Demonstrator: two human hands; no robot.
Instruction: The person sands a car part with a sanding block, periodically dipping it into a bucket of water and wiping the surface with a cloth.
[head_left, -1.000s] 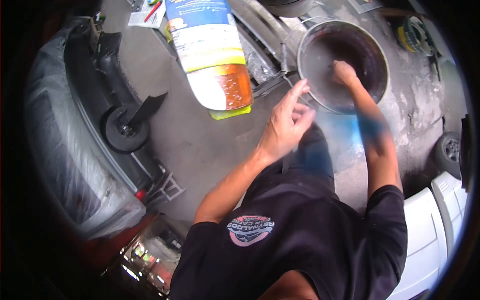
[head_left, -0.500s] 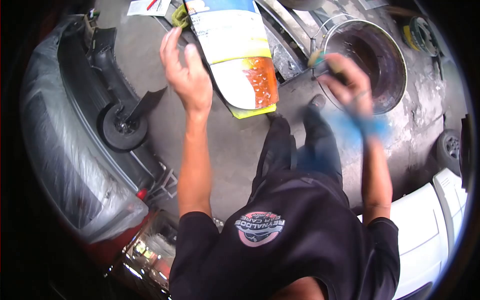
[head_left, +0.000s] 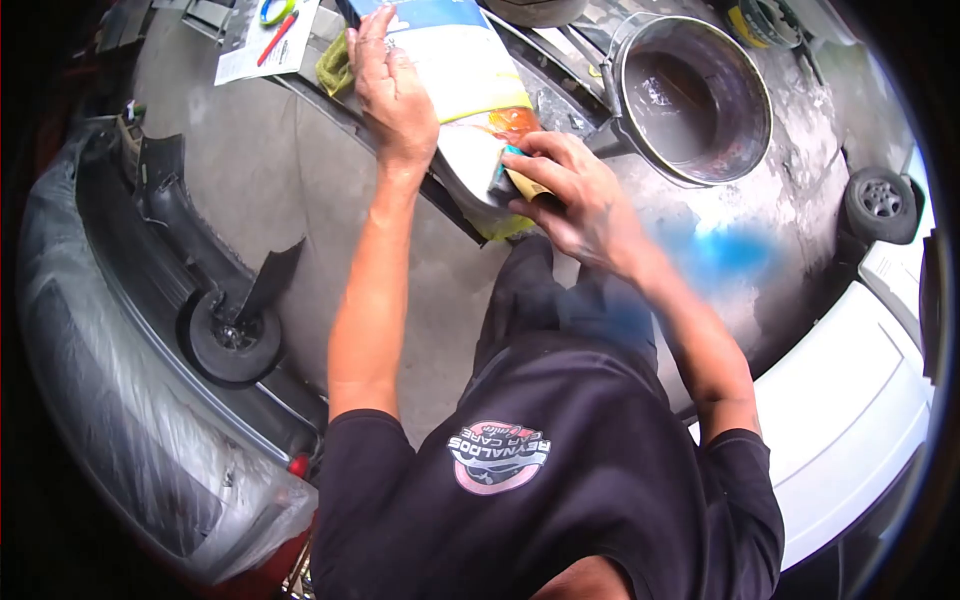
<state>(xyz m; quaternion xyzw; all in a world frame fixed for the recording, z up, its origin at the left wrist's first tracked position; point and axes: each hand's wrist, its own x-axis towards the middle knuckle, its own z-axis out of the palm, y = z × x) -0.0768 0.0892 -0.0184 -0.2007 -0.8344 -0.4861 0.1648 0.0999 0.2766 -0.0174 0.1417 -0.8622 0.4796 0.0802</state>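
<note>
Bumper cover [head_left: 110, 400], one, wrapped in clear plastic film, curves along the left edge of the head view; one small black wheel [head_left: 228, 340] on a bracket stands just beside its inner side. Farther up, one sheet of paper [head_left: 262, 48] lies on the concrete floor [head_left: 250, 190] with one red pen [head_left: 277, 24] on top. One yellow-green cloth [head_left: 334, 68] sits bunched beside the panel's left edge.

Centre of the view: one painted panel [head_left: 460, 75], banded blue, pale yellow, white and orange, rests on a metal stand [head_left: 545, 95]. Its long axis runs from the upper left toward the lower right, the orange-and-white end pointing down toward the person and the blue end pointing away. The left hand [head_left: 392, 95] lies flat on the panel's upper left part, fingers extended and close together, pressing on the surface without gripping anything. The right hand [head_left: 575, 200] is at the panel's near end, its fingers curled around one small sanding block [head_left: 515, 180], tan with a teal edge, which touches the panel near the orange band.

Right of the hands, one round metal bucket [head_left: 745, 70] stands on the floor, just beside the stand, its dark interior wet. One small wheel [head_left: 880, 200] with a silver hub lies near the right edge, and one white body panel [head_left: 850, 420] fills the lower right corner.
</note>
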